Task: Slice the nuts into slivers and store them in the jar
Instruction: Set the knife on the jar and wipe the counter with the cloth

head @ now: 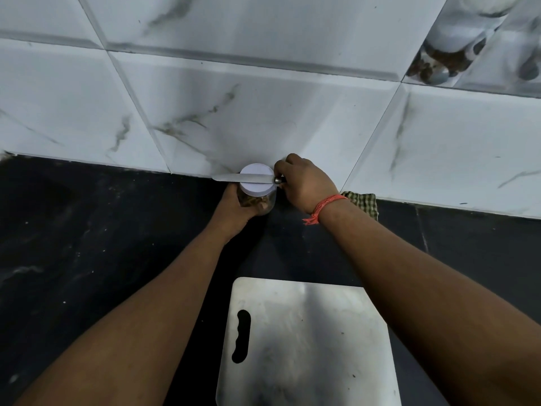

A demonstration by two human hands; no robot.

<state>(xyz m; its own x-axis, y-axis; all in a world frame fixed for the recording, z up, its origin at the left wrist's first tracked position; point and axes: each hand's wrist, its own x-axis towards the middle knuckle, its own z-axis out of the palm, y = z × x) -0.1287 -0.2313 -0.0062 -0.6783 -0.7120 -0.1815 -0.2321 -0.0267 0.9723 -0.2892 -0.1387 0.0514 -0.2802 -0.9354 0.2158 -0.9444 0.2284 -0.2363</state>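
Closest to the camera was a steel cutting board (310,344) at the bottom middle of the frame, handle slot on its left side, sitting on a dark stone counter (87,230). Both forearms reached up from the lower corners toward the back wall. The left hand (234,208) was wrapped around a clear jar (259,202) at the centre of the frame, right against the white marble tiles (263,112), and you could see brown nut bits through the plastic. The jar had its white lid (257,179) on. The right hand (304,181), with an orange thread (323,208) tied round the wrist, was gripping a knife (246,178) by the handle, and the blade ran flat across the lid, pointing left. Just right of that hand, a checked cloth (363,205) poked out at the base of the wall. Upper right corner had one patterned tile (474,39), too blurry to make out.
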